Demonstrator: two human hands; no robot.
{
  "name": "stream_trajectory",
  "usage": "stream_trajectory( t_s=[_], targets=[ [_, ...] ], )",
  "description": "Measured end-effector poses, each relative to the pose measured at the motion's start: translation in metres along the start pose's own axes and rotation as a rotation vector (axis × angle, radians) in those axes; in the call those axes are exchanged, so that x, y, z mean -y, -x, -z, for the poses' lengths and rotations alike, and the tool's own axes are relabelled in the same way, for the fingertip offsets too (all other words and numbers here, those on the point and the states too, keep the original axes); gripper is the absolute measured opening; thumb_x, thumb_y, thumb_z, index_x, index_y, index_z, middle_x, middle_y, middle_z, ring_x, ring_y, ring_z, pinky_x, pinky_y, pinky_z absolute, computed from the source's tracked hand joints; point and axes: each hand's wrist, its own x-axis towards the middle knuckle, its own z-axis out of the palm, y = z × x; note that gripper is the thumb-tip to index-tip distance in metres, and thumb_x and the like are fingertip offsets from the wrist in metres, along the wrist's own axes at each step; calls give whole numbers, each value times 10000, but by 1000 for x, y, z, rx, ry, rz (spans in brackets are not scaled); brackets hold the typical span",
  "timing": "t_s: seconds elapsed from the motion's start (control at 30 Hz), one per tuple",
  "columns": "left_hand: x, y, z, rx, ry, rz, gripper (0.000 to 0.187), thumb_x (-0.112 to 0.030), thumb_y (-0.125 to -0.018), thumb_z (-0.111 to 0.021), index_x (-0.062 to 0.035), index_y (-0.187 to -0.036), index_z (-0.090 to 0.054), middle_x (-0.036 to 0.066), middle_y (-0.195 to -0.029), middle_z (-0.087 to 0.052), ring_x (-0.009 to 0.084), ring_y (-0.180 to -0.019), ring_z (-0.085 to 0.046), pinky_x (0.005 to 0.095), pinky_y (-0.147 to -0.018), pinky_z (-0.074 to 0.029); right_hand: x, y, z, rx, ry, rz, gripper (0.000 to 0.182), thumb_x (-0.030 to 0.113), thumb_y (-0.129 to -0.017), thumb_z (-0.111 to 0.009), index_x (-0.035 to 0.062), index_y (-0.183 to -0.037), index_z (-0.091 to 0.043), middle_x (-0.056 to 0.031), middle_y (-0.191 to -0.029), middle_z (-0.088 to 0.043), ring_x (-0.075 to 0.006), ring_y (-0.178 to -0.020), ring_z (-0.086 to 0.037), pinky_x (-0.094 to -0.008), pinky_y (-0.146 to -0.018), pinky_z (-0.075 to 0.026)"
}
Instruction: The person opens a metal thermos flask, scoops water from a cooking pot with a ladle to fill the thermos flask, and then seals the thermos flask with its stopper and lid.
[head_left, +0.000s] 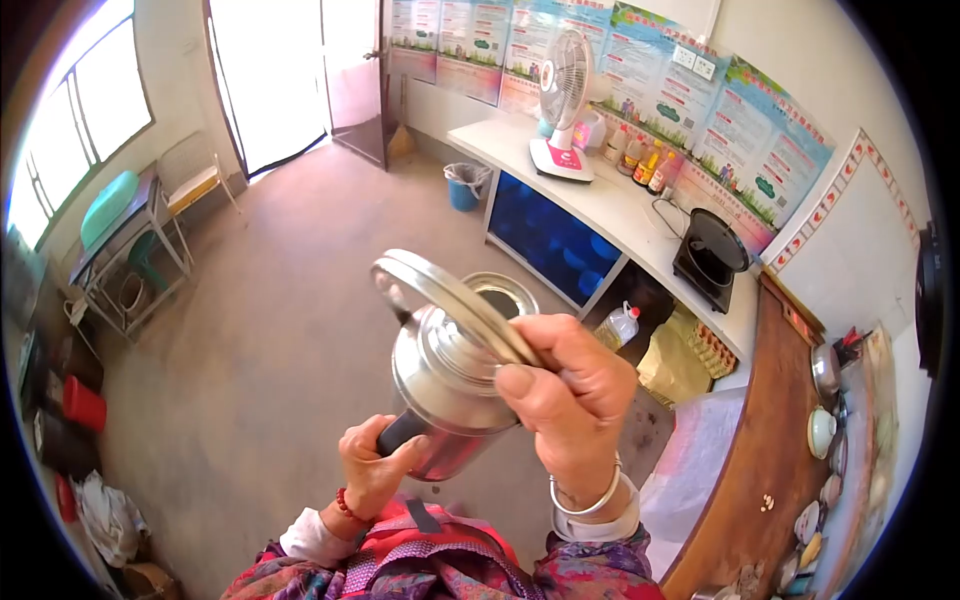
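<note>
In front of my chest is a thermos flask (455, 370) with a shiny steel shoulder and a reddish lower body. My left hand (372, 462) is wrapped round its black side handle. The fingers of my right hand (575, 395) close on the steel carrying handle (440, 290) arching over the top. At the flask's far side a round, shiny rim (505, 292) with a dark inside shows, partly behind the handle. The flask is held above the floor.
A white counter (610, 215) carries a fan (566, 95), sauce bottles (650, 165) and a black pan on a cooker (715, 245). A wooden table (740, 450) with dishes stands at right. A blue bin (464, 190), chair (195, 180) and side table (130, 215) stand farther off.
</note>
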Motion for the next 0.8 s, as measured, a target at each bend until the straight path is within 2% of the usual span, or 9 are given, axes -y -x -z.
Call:
stream_trajectory(
  t_s=[0.03,0.2,0.27,0.4,0.5,0.63,0.8],
  targets=[
    [11,-14,-4,-2,-60,-9,205,-145,-647,-709,9,-683,-579,28,-520,-532,73,-479,-505,237,-455,-402,-11,-16,5,23,38,49,180,84,-774,-564,-15,-924,-555,-47,-589,-544,-69,-493,-464,-220,-462,-383],
    [36,-88,-29,20,17,36,181,-132,-653,-687,7,-690,-577,29,-510,-520,80,-468,-476,239,-461,-394,-57,-83,21,40,100,10,162,98,-783,-566,-11,-902,-552,-44,-593,-538,-81,-491,-481,-225,-474,-393],
    [53,-127,-36,5,-71,-24,174,-127,-649,-680,6,-690,-574,22,-506,-518,75,-463,-461,241,-456,-390,-77,-116,23,61,137,83,180,107,-788,-567,-12,-923,-546,-51,-604,-545,-83,-500,-491,-231,-476,-396],
    [56,-196,-57,47,57,64,176,-124,-641,-681,7,-680,-570,14,-507,-508,71,-472,-457,233,-454,-383,-108,-179,32,60,124,62,181,93,-795,-555,-21,-935,-538,-60,-621,-557,-91,-518,-508,-235,-490,-405],
    [66,-247,-79,40,31,22,180,-125,-642,-682,8,-681,-567,12,-504,-501,72,-469,-451,231,-450,-375,-135,-220,50,47,126,51,170,81,-792,-553,-24,-925,-536,-68,-612,-554,-104,-503,-505,-243,-476,-397],
    [81,-310,-111,55,49,60,184,-125,-641,-680,10,-683,-563,9,-497,-484,73,-461,-435,230,-444,-366,-172,-276,76,8,119,74,158,76,-784,-557,-26,-903,-534,-72,-589,-538,-115,-483,-495,-255,-456,-382],
    [93,-377,-155,-63,79,95,201,-131,-637,-673,14,-651,-535,2,-497,-444,59,-464,-407,230,-428,-347,-220,-350,109,46,8,147,154,79,-772,-564,-34,-872,-532,-94,-553,-509,-156,-457,-490,-272,-437,-374]
  ],
)
